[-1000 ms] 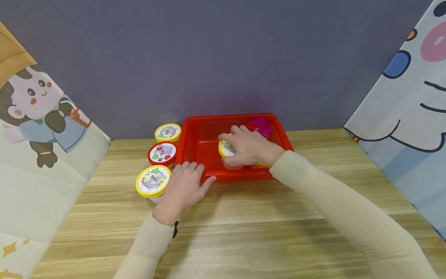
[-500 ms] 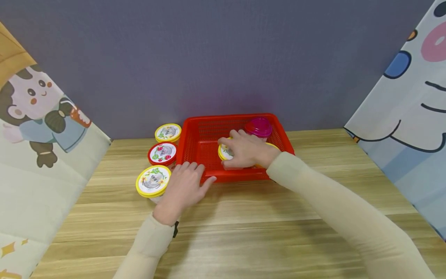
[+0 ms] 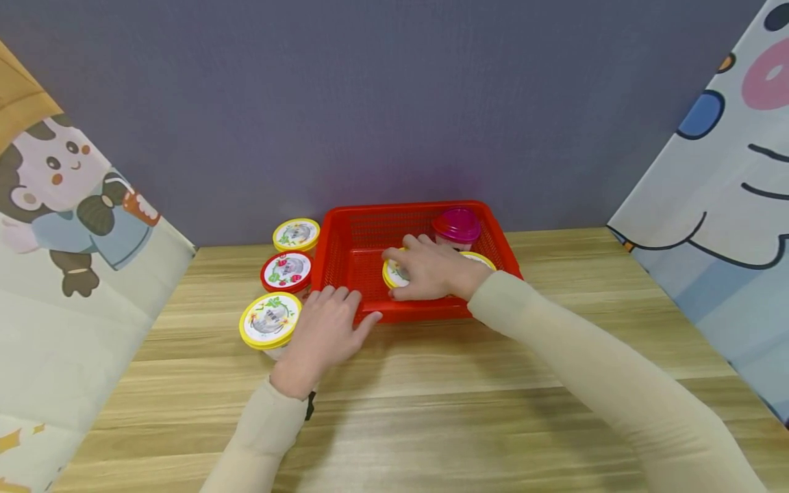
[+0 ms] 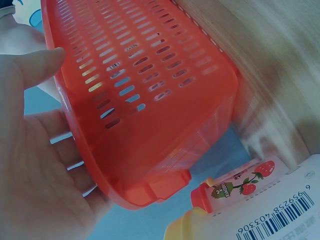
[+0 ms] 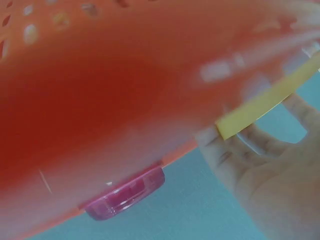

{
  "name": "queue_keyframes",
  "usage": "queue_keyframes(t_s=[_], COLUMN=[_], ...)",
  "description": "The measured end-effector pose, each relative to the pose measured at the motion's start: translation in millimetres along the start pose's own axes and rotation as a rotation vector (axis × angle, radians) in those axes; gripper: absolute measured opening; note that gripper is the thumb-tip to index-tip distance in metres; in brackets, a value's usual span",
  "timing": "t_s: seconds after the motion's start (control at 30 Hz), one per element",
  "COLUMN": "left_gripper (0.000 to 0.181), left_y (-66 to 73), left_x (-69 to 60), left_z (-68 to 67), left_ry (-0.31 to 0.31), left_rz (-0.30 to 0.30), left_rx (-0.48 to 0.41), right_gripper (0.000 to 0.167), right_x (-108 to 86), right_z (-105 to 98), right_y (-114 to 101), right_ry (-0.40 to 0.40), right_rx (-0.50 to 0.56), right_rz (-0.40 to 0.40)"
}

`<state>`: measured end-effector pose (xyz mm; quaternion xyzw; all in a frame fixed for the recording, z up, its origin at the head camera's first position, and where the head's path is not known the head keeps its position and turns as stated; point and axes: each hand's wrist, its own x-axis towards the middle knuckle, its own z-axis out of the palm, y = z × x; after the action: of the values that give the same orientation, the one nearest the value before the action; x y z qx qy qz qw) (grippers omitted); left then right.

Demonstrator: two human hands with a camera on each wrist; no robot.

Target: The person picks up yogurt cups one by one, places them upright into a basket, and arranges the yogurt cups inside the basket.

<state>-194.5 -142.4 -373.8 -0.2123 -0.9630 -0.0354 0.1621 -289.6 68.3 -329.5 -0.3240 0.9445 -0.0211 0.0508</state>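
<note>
Red plastic is catching the light as a right hand (image 3: pixel 428 267) is gripping a yellow-lidded tub (image 3: pixel 392 275) inside a slatted basket (image 3: pixel 367 270), its thumb and fingers bent around the edge of the lid. The tub is sitting near the front middle of the basket; whether its base is touching the floor there is impossible to tell. A second yellow-topped tub (image 3: pixel 482 259) is showing partly from beneath the right wrist, and a magenta-lidded tub (image 3: pixel 457 226) is occupying the far right corner.

At the near left corner, a left hand (image 3: pixel 327 325) is resting on the basket's rim, fingers nearly straight, thumb spread wide.

Just outside, along the basket's left side, three more tubs are standing in a row on a wood-grain table (image 3: pixel 431 411): a rear yellow-capped tub (image 3: pixel 296 235), a red-lidded tub (image 3: pixel 287 270) in the middle and a front yellow-capped tub (image 3: pixel 271 320) beside the left hand. A grey wall (image 3: pixel 394 103) is rising behind, with cartoon-printed sheets flanking both sides.
</note>
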Motion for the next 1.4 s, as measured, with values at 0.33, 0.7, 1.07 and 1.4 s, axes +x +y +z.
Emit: queue_keyframes(t_s=[0.33, 0.7, 1.07, 1.4], left_gripper=[0.043, 0.043, 0.042, 0.041], left_y=[0.3, 0.5, 0.6, 0.6], left_x=[0.3, -0.1, 0.0, -0.4], left_z=[-1.0, -2.1, -0.9, -1.3], left_ry=[-0.013, -0.013, 0.001, 0.002], left_rz=[-0.006, -0.005, 0.002, 0.006], left_rx=[-0.013, -0.010, -0.008, -0.009], right_gripper=[0.074, 0.076, 0.078, 0.081], right_x=[2.5, 5.2, 8.5, 10.4], right_z=[1, 3, 3, 0], right_y=[-1, -3, -5, -9], right_ry=[-0.045, -0.123, -0.170, -0.200], right_rx=[0.015, 0.037, 0.053, 0.035], right_rz=[0.008, 0.041, 0.074, 0.098])
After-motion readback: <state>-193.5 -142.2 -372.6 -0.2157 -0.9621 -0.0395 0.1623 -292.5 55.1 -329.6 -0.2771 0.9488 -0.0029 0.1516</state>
